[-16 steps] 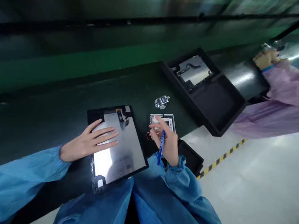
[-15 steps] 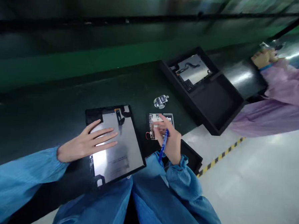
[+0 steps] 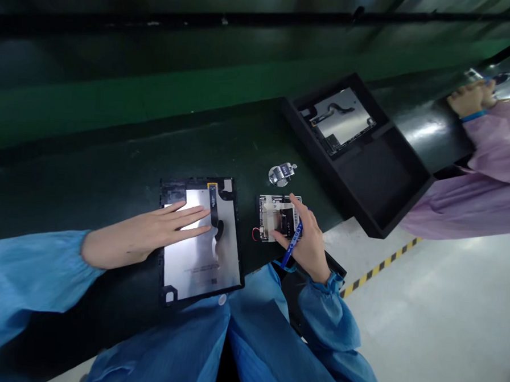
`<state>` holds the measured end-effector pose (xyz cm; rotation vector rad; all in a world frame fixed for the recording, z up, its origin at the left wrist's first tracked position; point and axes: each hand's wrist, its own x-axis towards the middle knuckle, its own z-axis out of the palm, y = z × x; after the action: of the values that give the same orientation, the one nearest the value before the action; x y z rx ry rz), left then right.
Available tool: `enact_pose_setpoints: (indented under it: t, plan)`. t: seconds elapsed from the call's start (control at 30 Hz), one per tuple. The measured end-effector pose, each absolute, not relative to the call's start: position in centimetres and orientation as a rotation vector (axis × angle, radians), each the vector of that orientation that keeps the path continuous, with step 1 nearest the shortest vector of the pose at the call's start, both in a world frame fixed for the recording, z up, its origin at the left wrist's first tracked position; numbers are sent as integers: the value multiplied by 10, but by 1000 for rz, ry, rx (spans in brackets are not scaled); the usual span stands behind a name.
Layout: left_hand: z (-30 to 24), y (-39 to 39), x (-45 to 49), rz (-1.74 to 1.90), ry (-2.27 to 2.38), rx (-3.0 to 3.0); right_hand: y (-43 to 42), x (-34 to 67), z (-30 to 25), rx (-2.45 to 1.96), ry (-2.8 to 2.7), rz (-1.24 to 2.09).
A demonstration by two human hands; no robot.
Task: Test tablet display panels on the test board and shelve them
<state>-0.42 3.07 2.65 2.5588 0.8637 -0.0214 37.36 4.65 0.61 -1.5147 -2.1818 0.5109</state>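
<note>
My left hand [image 3: 163, 229] lies with its fingers stretched out over the silvery back of a tablet screen [image 3: 197, 276], which rests on the dark bench. A black ribbon cable [image 3: 214, 206] runs down from the screen's top edge. My right hand [image 3: 310, 239] holds a slim blue pen-like tool [image 3: 294, 245] with white lettering against its palm. The same hand's thumb and forefinger span a small circuit board [image 3: 271, 212] with a red wire at its lower left. Whether they grip the board is unclear. Just above sits a round shiny metal piece [image 3: 282, 174].
A black two-compartment tray [image 3: 321, 151] at the right holds another screen panel [image 3: 344, 119]. Beyond it are a co-worker's hands [image 3: 471, 100] and pink sleeve. A dark box [image 3: 336, 266] is partly hidden below my right hand. Yellow-black tape [image 3: 381, 266] marks the floor.
My right hand has come down around the circuit board, its thumb and forefinger now wider apart. The left hand stays on the screen. The whole view has shifted slightly.
</note>
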Motion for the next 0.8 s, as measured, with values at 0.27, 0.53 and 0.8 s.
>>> enact_pose_setpoints:
  t: [0.27,0.53,0.8]
  plan:
    - [21,37,29,232,1071,2638,48,328,17,-1137,-2336,548]
    - [3,41,34,236,1048,2671,9,321,9,-851,-2582,689]
    - [-8,29,-24,137,1556,2616,-7,327,11,-768,-2551,573]
